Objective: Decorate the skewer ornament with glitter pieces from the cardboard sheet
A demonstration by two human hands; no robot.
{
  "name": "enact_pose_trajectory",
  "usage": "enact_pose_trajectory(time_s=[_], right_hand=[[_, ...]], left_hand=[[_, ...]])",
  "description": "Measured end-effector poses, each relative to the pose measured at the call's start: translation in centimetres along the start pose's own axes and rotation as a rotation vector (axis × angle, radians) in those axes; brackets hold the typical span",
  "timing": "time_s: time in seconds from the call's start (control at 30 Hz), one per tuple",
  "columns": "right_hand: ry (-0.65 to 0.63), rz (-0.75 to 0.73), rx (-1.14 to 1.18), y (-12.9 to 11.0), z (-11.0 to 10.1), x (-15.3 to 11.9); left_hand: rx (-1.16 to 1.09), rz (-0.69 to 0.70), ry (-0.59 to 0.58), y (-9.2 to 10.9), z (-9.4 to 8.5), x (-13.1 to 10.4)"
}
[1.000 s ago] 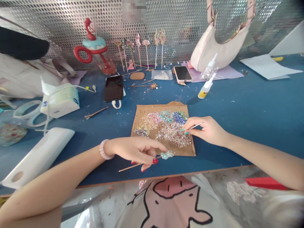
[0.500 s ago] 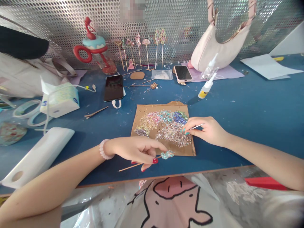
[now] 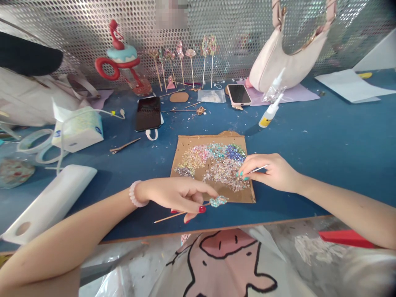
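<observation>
My left hand is closed round a thin wooden stick, whose right end carries a cluster of turquoise and silvery sparkling bits. This end lies over the front edge of a cardboard sheet. Small heaps of glittering rhinestones in pink, yellow, teal, blue, green and clear are spread on the sheet. At its right side, my right hand pinches a slim metal tool, with fingertips by the clear pile. The tool's working tip is hidden by the fingers.
Behind the sheet lie two phones, a glue bottle and several decorated sticks standing against the mesh wall. A tissue box, hair stick and white power strip-like case sit left. A handbag stands at the back right.
My right hand has shifted very slightly right and down with the metal tool. My left hand and the decorated stick stay put.
</observation>
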State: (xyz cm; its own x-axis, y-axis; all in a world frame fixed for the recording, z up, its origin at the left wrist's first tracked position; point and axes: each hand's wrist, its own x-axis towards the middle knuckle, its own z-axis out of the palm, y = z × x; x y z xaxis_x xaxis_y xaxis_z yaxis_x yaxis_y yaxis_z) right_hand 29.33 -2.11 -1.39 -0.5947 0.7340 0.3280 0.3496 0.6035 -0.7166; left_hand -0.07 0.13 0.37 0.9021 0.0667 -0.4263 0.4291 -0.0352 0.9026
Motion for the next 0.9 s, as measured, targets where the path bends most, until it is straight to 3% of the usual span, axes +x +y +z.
enact_pose_trajectory(time_s=[0.27,0.57,0.9], right_hand=[[-0.043,-0.068,-0.007,0.18,0.11,-0.12],[-0.049,-0.072,-0.019,-0.04,0.13,-0.03],[-0.043,-0.055,-0.04,-0.03,0.15,-0.06]], left_hand=[[-0.019,0.019,0.009,-0.27,0.1,0.07],[-0.046,0.072,0.042,-0.5,0.25,0.0],[-0.053,0.042,0.045,-0.41,0.31,-0.02]])
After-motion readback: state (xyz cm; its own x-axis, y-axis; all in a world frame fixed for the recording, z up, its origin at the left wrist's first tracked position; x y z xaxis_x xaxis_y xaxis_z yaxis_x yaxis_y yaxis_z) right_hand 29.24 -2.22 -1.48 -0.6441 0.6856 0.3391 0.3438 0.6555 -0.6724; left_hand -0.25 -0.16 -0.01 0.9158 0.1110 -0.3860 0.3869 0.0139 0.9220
